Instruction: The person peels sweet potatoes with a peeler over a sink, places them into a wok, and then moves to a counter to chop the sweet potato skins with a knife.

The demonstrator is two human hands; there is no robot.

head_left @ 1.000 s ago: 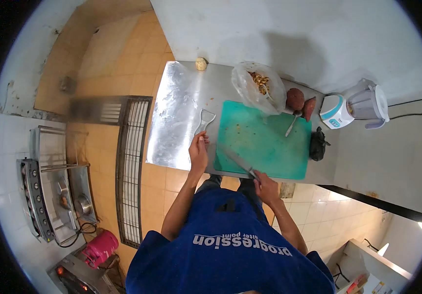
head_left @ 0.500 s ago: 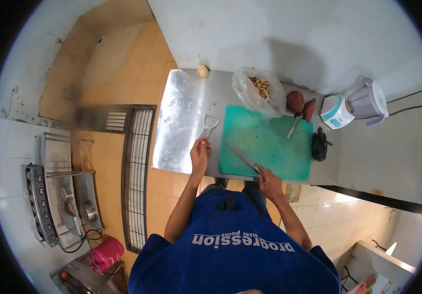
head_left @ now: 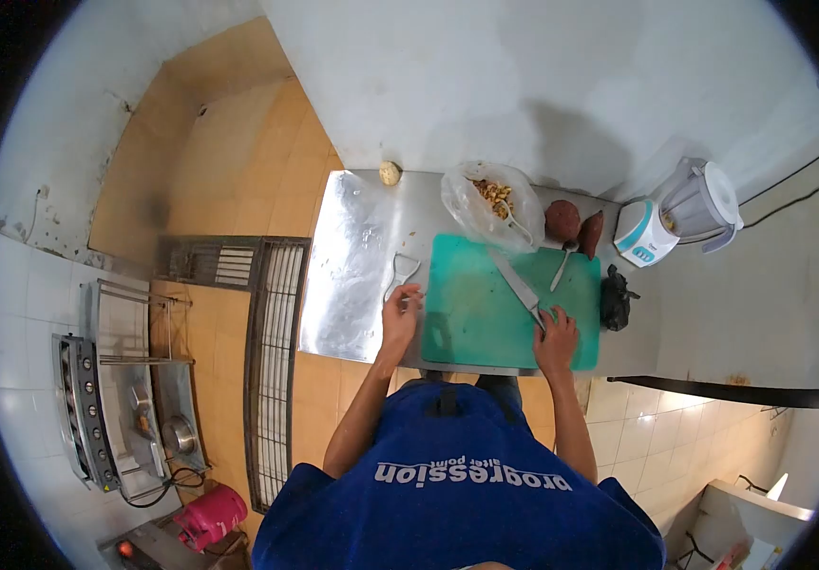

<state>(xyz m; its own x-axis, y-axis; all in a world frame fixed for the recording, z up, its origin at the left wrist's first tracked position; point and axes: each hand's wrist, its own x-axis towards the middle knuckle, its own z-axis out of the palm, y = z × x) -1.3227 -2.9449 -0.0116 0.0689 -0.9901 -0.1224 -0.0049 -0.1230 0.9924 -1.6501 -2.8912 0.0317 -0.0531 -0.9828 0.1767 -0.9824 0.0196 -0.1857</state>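
Note:
My left hand [head_left: 400,323] is at the handle end of a Y-shaped peeler [head_left: 404,266] lying on the steel table. Its fingers are loosely bent and apart, and the peeler does not appear lifted. My right hand [head_left: 556,344] is around the handle of a kitchen knife [head_left: 518,283]. The knife blade lies over the green cutting board [head_left: 466,328], pointing away and to the left. A spoon-like utensil [head_left: 559,274] rests on the board's right side. Behind the board stands a clear plastic bag [head_left: 462,195] holding chopped yellowish-brown pieces [head_left: 493,197].
Two reddish-brown tubers [head_left: 562,220] sit right of the bag. A white and teal blender [head_left: 652,233] stands at the table's right end, near a knotted black plastic bag [head_left: 618,299]. A pale round piece [head_left: 390,173] sits by the back edge. The steel table [head_left: 348,256] extends left.
My right hand has moved right and forward across the board with the knife, whose blade now shows its broad side. My left hand has shifted slightly forward beside the peeler. The view has tilted.

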